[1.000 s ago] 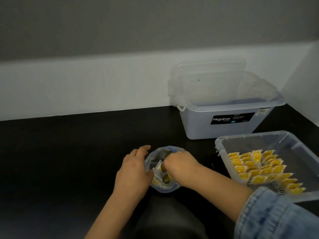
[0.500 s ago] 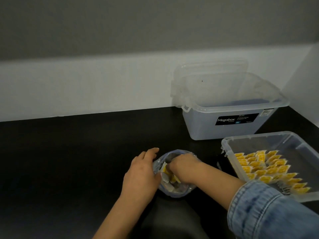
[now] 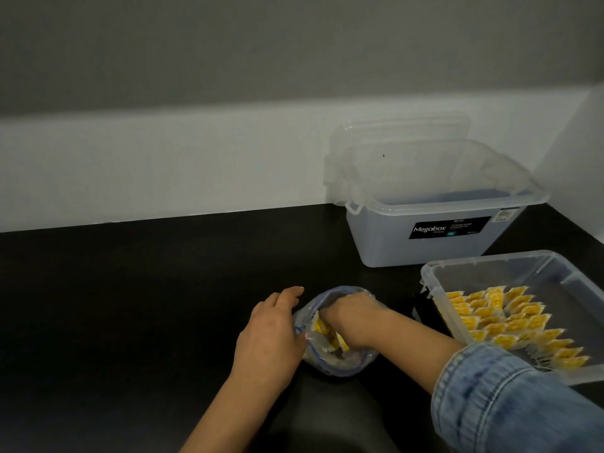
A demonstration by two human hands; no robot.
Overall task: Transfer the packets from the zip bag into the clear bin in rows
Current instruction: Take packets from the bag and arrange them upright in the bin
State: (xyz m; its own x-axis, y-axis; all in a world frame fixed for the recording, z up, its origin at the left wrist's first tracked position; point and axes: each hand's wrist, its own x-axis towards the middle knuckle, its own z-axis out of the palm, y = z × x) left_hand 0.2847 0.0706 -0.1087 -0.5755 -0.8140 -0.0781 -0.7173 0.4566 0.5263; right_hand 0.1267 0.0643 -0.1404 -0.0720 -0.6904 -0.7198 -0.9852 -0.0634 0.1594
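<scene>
right hand (image 3: 351, 317) is down in the zip bag (image 3: 333, 361) among packets (image 3: 322, 326), grip hidden; left hand (image 3: 271, 335) holds the mouth; clear bin (image 3: 438, 308) lies to the right, nearer the right hand.

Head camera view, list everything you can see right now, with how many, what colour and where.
Zip bag: one, clear, blue seal, front centre of table.
Packets in bag: several, yellow.
Clear bin: one, right.
Packets in bin: many, yellow, in rows.
Megabox tub: one, bluish, back right.
Lid: one, clear, behind the tub.
Table: black.
Left hand: holds the bag's edge.
Right hand: inside the bag; grip hidden.
Sleeve: blue denim, right arm.
</scene>
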